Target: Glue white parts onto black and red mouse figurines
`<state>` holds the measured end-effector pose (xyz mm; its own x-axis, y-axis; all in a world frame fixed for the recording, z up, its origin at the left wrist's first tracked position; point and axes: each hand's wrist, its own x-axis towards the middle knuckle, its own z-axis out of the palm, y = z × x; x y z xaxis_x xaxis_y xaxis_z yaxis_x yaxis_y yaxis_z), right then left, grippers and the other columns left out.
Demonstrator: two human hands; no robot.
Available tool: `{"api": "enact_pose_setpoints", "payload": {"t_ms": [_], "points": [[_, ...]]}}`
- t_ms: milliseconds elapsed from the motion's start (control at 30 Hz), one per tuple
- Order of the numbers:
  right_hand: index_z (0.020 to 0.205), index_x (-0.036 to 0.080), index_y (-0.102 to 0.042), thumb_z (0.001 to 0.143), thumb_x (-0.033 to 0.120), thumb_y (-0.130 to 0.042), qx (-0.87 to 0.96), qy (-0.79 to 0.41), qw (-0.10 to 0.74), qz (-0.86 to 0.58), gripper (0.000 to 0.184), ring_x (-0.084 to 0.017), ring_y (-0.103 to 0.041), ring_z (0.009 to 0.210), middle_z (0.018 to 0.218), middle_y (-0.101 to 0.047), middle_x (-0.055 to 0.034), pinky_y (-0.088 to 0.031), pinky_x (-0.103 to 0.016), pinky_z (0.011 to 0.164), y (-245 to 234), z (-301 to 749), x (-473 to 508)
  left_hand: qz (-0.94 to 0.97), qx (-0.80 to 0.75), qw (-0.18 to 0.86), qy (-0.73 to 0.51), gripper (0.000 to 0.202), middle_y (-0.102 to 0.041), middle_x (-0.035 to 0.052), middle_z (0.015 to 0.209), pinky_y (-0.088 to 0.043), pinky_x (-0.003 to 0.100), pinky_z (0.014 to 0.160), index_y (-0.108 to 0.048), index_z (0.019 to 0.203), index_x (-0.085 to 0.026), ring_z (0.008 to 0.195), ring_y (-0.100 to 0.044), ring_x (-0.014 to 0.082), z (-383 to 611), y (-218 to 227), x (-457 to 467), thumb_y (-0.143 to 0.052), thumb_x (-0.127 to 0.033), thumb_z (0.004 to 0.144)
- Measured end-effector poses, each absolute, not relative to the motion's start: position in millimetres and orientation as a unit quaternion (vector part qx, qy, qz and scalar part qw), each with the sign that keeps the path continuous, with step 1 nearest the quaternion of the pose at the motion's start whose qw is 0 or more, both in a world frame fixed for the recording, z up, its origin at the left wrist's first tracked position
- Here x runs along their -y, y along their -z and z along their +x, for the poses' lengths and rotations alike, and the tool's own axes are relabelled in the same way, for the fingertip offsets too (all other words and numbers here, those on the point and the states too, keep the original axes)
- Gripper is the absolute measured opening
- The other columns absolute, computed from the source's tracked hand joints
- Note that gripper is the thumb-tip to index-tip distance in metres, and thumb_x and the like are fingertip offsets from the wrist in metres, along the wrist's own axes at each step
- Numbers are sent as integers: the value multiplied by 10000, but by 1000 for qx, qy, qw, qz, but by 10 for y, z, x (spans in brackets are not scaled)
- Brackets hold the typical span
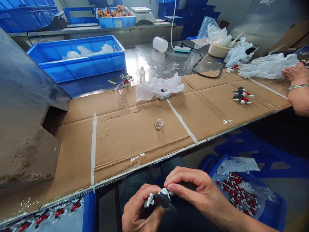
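Observation:
Over my lap, below the table edge, my left hand (143,207) grips a small cartoon mouse figurine (164,197) with black round ears, a white face and a white-gloved hand. Thumb and fingers of my right hand (189,185) are pinched together at the front of the figurine's face. Whatever sits between those fingertips is hidden. On the cardboard in front of me stands a small clear round cup (159,124). Behind it, a crumpled white plastic bag (159,88) holds a few tiny black pieces (162,91).
Two mouse figurines (242,95) lie on the cardboard to the right, near a co-worker's hand (298,72). A blue bin (277,206) of red-and-black figurines stands low right, more figurines (59,212) low left. A metal housing (26,122) rises at left. A dropper bottle (142,74) stands behind.

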<state>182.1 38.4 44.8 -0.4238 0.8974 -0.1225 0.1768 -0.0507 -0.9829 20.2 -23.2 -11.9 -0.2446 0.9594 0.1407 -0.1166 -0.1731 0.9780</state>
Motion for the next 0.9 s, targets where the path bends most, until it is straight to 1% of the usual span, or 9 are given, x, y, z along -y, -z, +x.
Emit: {"api": "enact_pose_setpoints", "payload": {"t_ms": [167, 267, 367, 467, 533, 600, 733, 833, 900], "points": [[848, 197, -775, 983, 285, -696, 630, -573, 318, -417, 180, -159, -666, 780, 838, -726, -21, -496, -240, 744, -401, 1836, -369, 481, -451, 396, -639, 125, -713, 9, 766, -530, 219, 604, -715, 952, -237, 678, -659, 150, 218, 169, 227, -782, -266, 851], [854, 202, -761, 993, 227, -673, 647, -563, 323, -400, 167, -143, -663, 774, 835, -721, -10, -495, -220, 737, -378, 1829, -336, 524, -433, 344, -648, 99, -703, 22, 743, -549, 245, 588, -691, 963, -211, 648, -670, 162, 210, 180, 219, -743, -233, 881], [876, 211, -765, 1000, 211, -667, 657, -554, 344, -380, 159, -137, -664, 766, 827, -720, -7, -506, -209, 727, -371, 1818, -320, 565, -420, 289, -649, 101, -694, 35, 711, -566, 245, 579, -685, 968, -180, 621, -671, 157, 190, 188, 186, -702, -264, 915], [999, 253, -794, 1016, 252, -661, 662, -558, 364, -345, 134, -161, -696, 835, 904, -748, -20, -543, -229, 788, -369, 1829, -334, 597, -393, 232, -659, 109, -710, 50, 712, -613, 273, 654, -688, 989, -156, 650, -694, 163, 169, 178, 130, -671, -251, 936], [1113, 300, -782, 1040, 289, -625, 658, -555, 379, -341, 173, -174, -711, 916, 1002, -764, -22, -558, -238, 844, -369, 1846, -351, 601, -387, 194, -672, 78, -719, 54, 712, -633, 294, 706, -686, 976, -147, 662, -705, 164, 141, 150, 97, -657, -210, 941], [1163, 331, -763, 1054, 283, -599, 659, -540, 391, -349, 203, -173, -715, 954, 1051, -767, -14, -565, -234, 864, -373, 1859, -367, 627, -389, 184, -650, 61, -732, 57, 720, -642, 297, 734, -682, 977, -138, 676, -718, 164, 92, 106, 78, -670, -149, 918], [1103, 307, -769, 1010, 174, -642, 693, -505, 389, -338, 206, -176, -719, 904, 993, -761, -13, -585, -243, 831, -402, 1852, -398, 677, -382, 198, -597, 163, -758, 64, 751, -653, 301, 743, -678, 1016, -135, 693, -741, 176, -18, 32, 61, -700, -74, 866], [1050, 282, -769, 980, 132, -660, 719, -486, 377, -323, 198, -180, -721, 854, 933, -753, -16, -599, -236, 793, -401, 1839, -396, 671, -391, 200, -598, 128, -760, 58, 725, -655, 300, 710, -676, 1006, -157, 649, -740, 176, -29, 25, 64, -697, -127, 884], [1003, 277, -770, 963, 152, -681, 737, -474, 361, -318, 159, -189, -728, 810, 888, -753, -16, -614, -227, 753, -340, 1838, -359, 658, -399, 201, -605, 72, -767, 70, 694, -651, 291, 694, -681, 974, -158, 610, -744, 179, 3, 39, 90, -683, -184, 908]]}}
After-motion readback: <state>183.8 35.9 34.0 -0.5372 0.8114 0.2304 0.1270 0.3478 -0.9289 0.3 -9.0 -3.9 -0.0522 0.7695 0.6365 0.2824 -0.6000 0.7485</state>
